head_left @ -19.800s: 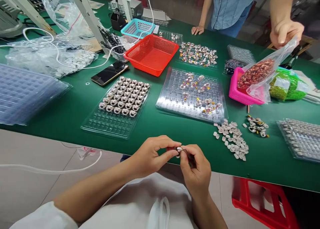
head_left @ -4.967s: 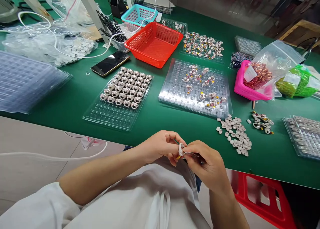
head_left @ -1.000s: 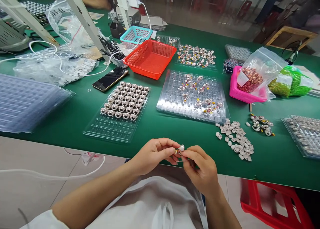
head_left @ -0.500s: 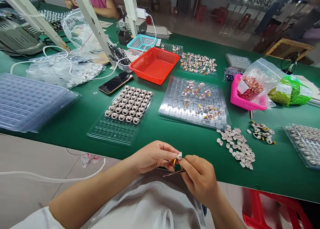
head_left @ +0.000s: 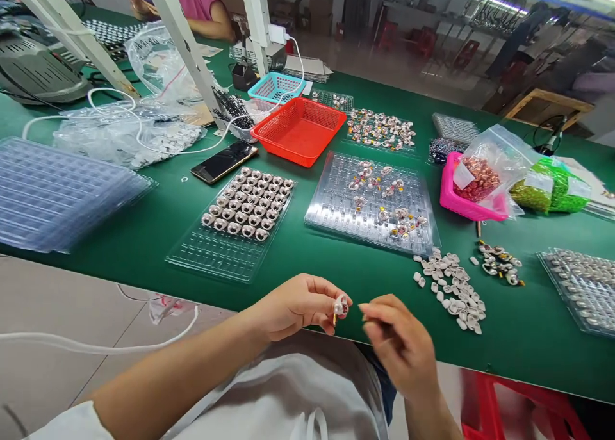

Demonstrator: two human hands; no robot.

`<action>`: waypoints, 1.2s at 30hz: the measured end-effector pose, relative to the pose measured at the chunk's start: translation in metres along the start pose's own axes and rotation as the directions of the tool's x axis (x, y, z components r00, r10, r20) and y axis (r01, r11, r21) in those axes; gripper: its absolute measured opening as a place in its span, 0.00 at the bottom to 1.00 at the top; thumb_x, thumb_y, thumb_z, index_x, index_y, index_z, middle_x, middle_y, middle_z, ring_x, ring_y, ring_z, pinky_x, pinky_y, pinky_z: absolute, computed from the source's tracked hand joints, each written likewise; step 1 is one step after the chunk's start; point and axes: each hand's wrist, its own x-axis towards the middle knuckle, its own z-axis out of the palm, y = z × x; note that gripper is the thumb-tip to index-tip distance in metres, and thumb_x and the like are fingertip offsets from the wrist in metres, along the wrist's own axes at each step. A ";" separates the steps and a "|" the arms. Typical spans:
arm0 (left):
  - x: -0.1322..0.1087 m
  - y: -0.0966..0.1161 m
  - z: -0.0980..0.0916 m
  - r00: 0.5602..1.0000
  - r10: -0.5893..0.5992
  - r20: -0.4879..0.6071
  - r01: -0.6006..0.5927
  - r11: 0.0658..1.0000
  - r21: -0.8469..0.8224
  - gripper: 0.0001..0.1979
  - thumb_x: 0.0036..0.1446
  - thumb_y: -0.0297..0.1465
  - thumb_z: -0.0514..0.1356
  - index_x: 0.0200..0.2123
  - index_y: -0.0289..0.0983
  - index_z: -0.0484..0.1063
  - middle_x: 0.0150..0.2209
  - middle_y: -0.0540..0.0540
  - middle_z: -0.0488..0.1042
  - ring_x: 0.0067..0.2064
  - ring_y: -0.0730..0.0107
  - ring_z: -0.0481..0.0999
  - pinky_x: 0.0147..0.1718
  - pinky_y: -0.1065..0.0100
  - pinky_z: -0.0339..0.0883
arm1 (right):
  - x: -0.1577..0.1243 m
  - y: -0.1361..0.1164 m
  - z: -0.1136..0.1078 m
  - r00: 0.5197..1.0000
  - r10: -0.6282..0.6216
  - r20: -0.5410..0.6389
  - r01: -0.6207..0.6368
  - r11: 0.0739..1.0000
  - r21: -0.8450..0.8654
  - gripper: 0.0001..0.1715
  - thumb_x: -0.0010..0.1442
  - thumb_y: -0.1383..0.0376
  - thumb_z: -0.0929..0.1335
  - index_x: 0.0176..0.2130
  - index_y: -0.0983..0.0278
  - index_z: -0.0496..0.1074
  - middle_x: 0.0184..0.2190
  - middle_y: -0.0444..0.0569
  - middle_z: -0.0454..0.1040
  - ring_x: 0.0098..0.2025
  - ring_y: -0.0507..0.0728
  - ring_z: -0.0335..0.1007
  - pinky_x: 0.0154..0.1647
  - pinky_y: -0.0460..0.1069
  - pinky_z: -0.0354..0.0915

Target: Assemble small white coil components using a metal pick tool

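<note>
Between the fingertips of my left hand [head_left: 300, 305] is a small pearly white part [head_left: 340, 307] with a yellow tab below it. My right hand [head_left: 401, 341] is a short way to the right, apart from that part, its fingers curled and slightly blurred; the thin dark tool seen earlier hardly shows in them. Beyond my hands, a clear tray [head_left: 206, 257] carries rows of silvery rounded parts [head_left: 247, 206]. Right of it, a stack of clear trays [head_left: 331, 203] bears scattered small assemblies. Loose white caps [head_left: 454, 286] lie in a pile to the right.
A red basket [head_left: 300, 132], a phone [head_left: 225, 161] and a pink basket [head_left: 449, 193] with a bag stand farther back. Clear trays [head_left: 62, 190] are stacked at left, another filled tray [head_left: 583, 289] at right. A person in pink [head_left: 199, 4] sits across the table.
My right hand has moved right, away from the small part, which stays in my left hand and now shows a reddish inside. The view has shifted slightly.
</note>
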 end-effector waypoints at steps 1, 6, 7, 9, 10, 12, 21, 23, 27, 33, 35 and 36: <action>0.000 0.000 0.001 1.000 0.019 -0.018 -0.019 1.000 -0.015 0.15 0.38 0.32 0.78 0.30 0.30 0.83 0.27 0.46 0.78 0.26 0.75 0.74 0.26 0.73 0.72 | -0.004 0.004 0.001 0.990 0.078 -0.120 -0.071 0.996 0.062 0.14 0.69 0.69 0.65 0.49 0.58 0.77 0.37 0.50 0.76 0.35 0.54 0.74 0.30 0.47 0.68; 0.001 -0.004 0.003 0.989 0.130 -0.074 -0.132 0.991 -0.025 0.16 0.39 0.33 0.78 0.31 0.32 0.82 0.27 0.47 0.80 0.25 0.75 0.76 0.28 0.71 0.74 | -0.016 0.023 0.011 0.883 0.175 -0.435 -0.180 0.983 0.029 0.15 0.71 0.63 0.63 0.48 0.58 0.80 0.47 0.54 0.73 0.48 0.60 0.72 0.41 0.53 0.69; 0.001 -0.004 0.004 0.984 0.157 -0.080 -0.158 0.987 -0.011 0.16 0.40 0.34 0.78 0.31 0.32 0.82 0.28 0.46 0.80 0.26 0.73 0.77 0.29 0.70 0.75 | -0.018 0.026 0.011 0.888 0.168 -0.427 -0.208 0.977 -0.049 0.15 0.71 0.62 0.65 0.49 0.57 0.80 0.47 0.54 0.72 0.48 0.61 0.71 0.41 0.53 0.69; 0.001 -0.005 0.004 0.974 0.208 -0.094 -0.207 0.978 0.017 0.15 0.43 0.34 0.77 0.32 0.33 0.82 0.28 0.46 0.81 0.29 0.71 0.78 0.30 0.70 0.76 | -0.021 0.030 0.010 0.917 0.171 -0.360 -0.250 0.950 -0.186 0.14 0.69 0.61 0.67 0.50 0.55 0.81 0.44 0.52 0.70 0.43 0.58 0.71 0.36 0.51 0.68; 0.001 -0.005 0.004 0.968 0.231 -0.102 -0.229 0.973 0.028 0.14 0.43 0.34 0.77 0.32 0.33 0.82 0.29 0.46 0.81 0.30 0.71 0.78 0.30 0.70 0.76 | -0.023 0.031 0.008 0.927 0.178 -0.329 -0.260 0.939 -0.226 0.14 0.68 0.61 0.68 0.50 0.55 0.81 0.42 0.51 0.70 0.39 0.57 0.70 0.34 0.50 0.68; 0.001 -0.005 0.004 0.958 0.264 -0.111 -0.260 0.965 0.043 0.14 0.44 0.33 0.76 0.34 0.33 0.82 0.29 0.47 0.81 0.29 0.72 0.78 0.30 0.71 0.76 | -0.027 0.031 0.003 0.928 0.203 -0.314 -0.282 0.931 -0.232 0.14 0.68 0.62 0.69 0.50 0.55 0.81 0.39 0.49 0.70 0.35 0.55 0.70 0.32 0.49 0.67; -0.001 -0.008 0.008 0.939 0.305 -0.159 -0.295 0.952 0.083 0.12 0.49 0.33 0.74 0.36 0.33 0.83 0.30 0.47 0.81 0.28 0.75 0.77 0.31 0.72 0.75 | -0.035 -0.002 0.018 0.852 0.250 -0.460 -0.137 0.954 0.266 0.12 0.68 0.68 0.68 0.48 0.59 0.79 0.44 0.52 0.76 0.46 0.60 0.76 0.41 0.57 0.78; -0.002 -0.009 0.009 0.935 0.314 -0.166 -0.304 0.949 0.085 0.13 0.49 0.33 0.74 0.36 0.33 0.83 0.30 0.47 0.81 0.28 0.74 0.77 0.31 0.72 0.75 | -0.034 -0.006 0.026 0.880 0.177 -0.440 -0.058 0.961 0.270 0.16 0.66 0.72 0.68 0.50 0.57 0.78 0.46 0.52 0.77 0.47 0.60 0.76 0.42 0.58 0.78; -0.003 -0.011 0.009 0.933 0.316 -0.170 -0.304 0.948 0.092 0.12 0.50 0.33 0.73 0.35 0.33 0.82 0.30 0.47 0.81 0.28 0.73 0.79 0.31 0.71 0.75 | -0.032 -0.005 0.034 0.916 0.042 -0.399 0.068 0.964 0.258 0.22 0.65 0.77 0.68 0.53 0.57 0.77 0.46 0.52 0.78 0.48 0.60 0.75 0.41 0.56 0.79; -0.003 -0.013 0.007 0.928 0.347 -0.139 -0.342 0.938 0.056 0.12 0.51 0.32 0.73 0.39 0.35 0.81 0.31 0.48 0.80 0.30 0.74 0.78 0.32 0.71 0.76 | -0.027 -0.005 0.030 0.889 0.152 -0.432 -0.034 0.963 0.269 0.15 0.67 0.73 0.67 0.49 0.58 0.77 0.43 0.51 0.76 0.46 0.59 0.74 0.44 0.54 0.75; -0.003 -0.014 0.005 0.931 0.350 -0.107 -0.345 0.937 0.059 0.13 0.52 0.33 0.73 0.42 0.36 0.82 0.32 0.49 0.80 0.32 0.73 0.78 0.33 0.70 0.77 | -0.023 -0.006 0.025 0.894 0.163 -0.418 -0.058 0.966 0.253 0.12 0.70 0.70 0.65 0.45 0.58 0.78 0.42 0.50 0.75 0.47 0.59 0.73 0.45 0.54 0.72; -0.003 -0.014 0.004 0.935 0.343 -0.087 -0.339 0.939 0.061 0.13 0.53 0.33 0.73 0.42 0.36 0.82 0.32 0.49 0.80 0.32 0.72 0.78 0.34 0.70 0.78 | -0.022 -0.006 0.023 0.903 0.167 -0.397 -0.073 0.968 0.241 0.13 0.71 0.68 0.64 0.45 0.58 0.77 0.42 0.51 0.75 0.48 0.59 0.72 0.47 0.54 0.71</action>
